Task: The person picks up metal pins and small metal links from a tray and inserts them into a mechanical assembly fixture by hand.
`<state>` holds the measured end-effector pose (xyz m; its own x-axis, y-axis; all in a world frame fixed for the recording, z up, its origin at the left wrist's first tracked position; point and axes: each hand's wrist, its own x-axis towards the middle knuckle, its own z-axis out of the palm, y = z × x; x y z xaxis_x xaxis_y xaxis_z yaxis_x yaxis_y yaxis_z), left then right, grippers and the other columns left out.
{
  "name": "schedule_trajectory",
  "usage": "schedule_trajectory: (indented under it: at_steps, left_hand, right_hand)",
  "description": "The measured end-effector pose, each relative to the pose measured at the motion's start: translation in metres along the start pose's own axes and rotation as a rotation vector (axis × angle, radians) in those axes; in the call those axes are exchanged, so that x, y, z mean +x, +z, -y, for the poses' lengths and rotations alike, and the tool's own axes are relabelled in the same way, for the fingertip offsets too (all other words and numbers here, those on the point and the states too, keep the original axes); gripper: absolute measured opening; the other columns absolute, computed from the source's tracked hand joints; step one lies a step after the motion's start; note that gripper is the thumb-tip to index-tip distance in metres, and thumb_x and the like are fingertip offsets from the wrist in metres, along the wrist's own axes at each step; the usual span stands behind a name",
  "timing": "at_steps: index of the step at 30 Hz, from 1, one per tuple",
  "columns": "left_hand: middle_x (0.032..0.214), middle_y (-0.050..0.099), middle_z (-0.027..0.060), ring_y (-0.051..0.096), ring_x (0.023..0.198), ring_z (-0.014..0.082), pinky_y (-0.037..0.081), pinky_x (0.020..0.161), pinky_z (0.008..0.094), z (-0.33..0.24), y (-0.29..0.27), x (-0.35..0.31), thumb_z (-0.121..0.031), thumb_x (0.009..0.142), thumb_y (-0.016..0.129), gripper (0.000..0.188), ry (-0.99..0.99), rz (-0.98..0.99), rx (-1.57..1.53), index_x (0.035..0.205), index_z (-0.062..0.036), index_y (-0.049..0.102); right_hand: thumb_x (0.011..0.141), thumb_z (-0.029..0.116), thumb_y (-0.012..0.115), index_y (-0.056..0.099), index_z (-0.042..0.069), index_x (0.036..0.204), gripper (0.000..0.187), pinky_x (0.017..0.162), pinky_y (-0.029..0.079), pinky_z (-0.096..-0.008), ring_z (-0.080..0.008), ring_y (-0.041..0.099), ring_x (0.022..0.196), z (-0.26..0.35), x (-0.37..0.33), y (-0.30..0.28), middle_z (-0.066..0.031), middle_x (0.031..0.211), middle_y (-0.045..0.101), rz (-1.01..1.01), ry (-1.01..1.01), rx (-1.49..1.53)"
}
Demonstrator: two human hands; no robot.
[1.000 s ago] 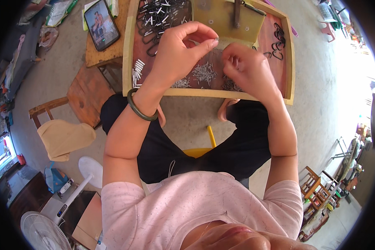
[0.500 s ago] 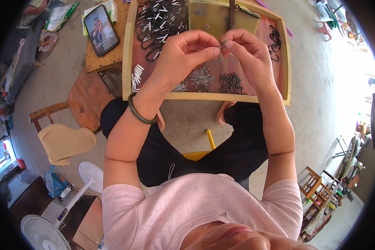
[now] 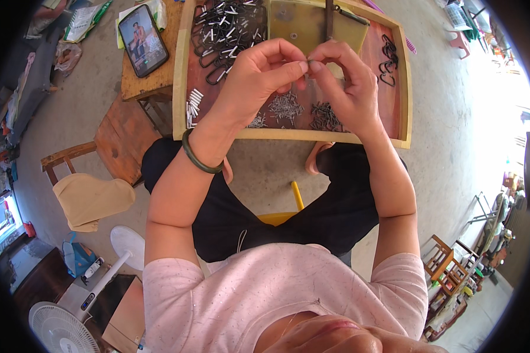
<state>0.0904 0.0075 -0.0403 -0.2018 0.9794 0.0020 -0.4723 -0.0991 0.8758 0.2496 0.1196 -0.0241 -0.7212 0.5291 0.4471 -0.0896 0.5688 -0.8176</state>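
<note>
Above the middle of a wood-rimmed tray (image 3: 265, 135), my left hand (image 3: 269, 69) and my right hand (image 3: 348, 82) meet at the fingertips. Both are closed in a pinch, thumb against index finger, around something too small to make out. Under them lie a heap of small silver pins (image 3: 285, 108) and a pile of darker little metal pieces (image 3: 325, 117), the latter partly hidden by my right hand. Black carabiner-like hooks with white bars (image 3: 224, 32) fill the tray's far left. A few black hooks (image 3: 388, 59) lie along its right side.
White short rods (image 3: 194, 105) sit in the tray's near left corner. A yellowish block with a dark metal bar (image 3: 300, 26) stands at the tray's far side. Left of the tray, a phone (image 3: 143, 42) lies on a wooden stool (image 3: 136, 88). A fan (image 3: 62, 329) stands lower left.
The fingertips of both hands have shifted slightly left and stay pinched together. My right hand has turned and lowered a little, covering more of the dark pieces.
</note>
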Motion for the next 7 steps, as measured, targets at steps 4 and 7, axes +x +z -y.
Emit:
schedule_trajectory:
  at_steps: [4,7]
  left_hand:
    - [0.086,0.067,0.0011,0.066,0.076,0.0075,0.049,0.066,0.0214,-0.0058,0.0015,-0.0025,-0.003,0.092,0.069,0.005,0.006,-0.036,0.085,0.096,-0.0031,0.065]
    - [0.088,0.066,0.0011,0.064,0.079,0.0093,0.044,0.068,0.021,-0.0085,-0.0051,-0.0027,-0.008,0.098,0.063,0.005,0.073,-0.086,0.273,0.102,-0.006,0.064]
  right_hand:
    - [0.092,0.002,0.068,0.068,0.002,0.102,0.01,0.081,0.054,-0.0318,-0.0185,0.07,0.087,0.0083,-0.0014,-0.0012,-0.0092,0.09,0.071,0.045,0.03,-0.078]
    - [0.092,0.003,0.069,0.069,0.004,0.102,0.01,0.083,0.056,-0.0358,-0.0216,0.072,0.091,0.0091,-0.0051,-0.0049,-0.0117,0.094,0.073,0.205,0.001,-0.366]
